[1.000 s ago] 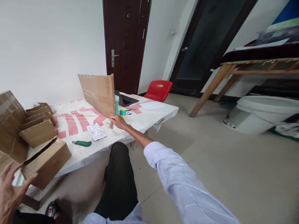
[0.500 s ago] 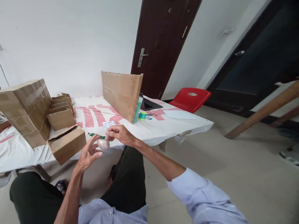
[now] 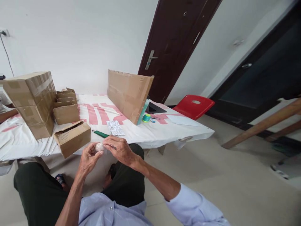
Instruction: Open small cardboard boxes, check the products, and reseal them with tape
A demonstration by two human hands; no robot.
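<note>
Between my hands, just off the table's front edge, is a small pale, rounded lump (image 3: 99,147) that looks wrapped in clear plastic; its kind I cannot make out. My left hand (image 3: 88,160) grips the lump between thumb and fingers. From the other side, my right hand (image 3: 121,150) pinches at the lump's right end, its fingertips close to the left ones. Behind the hands lie a green-handled cutter or pen-like tool (image 3: 100,134) and a patterned silvery-white sheet (image 3: 115,128).
An open carton (image 3: 76,138) juts over the table edge, with stacked boxes (image 3: 35,103) and small cartons (image 3: 66,113) behind. A cardboard panel (image 3: 129,94) stands upright, near green tape (image 3: 146,118). A red chair (image 3: 194,106) is right. Another person's arm (image 3: 8,115) shows far left.
My left fingers have closed round the lump, which sat loosely by the open hand before. My right hand has come in nearer to it. The camera view has shifted slightly.
</note>
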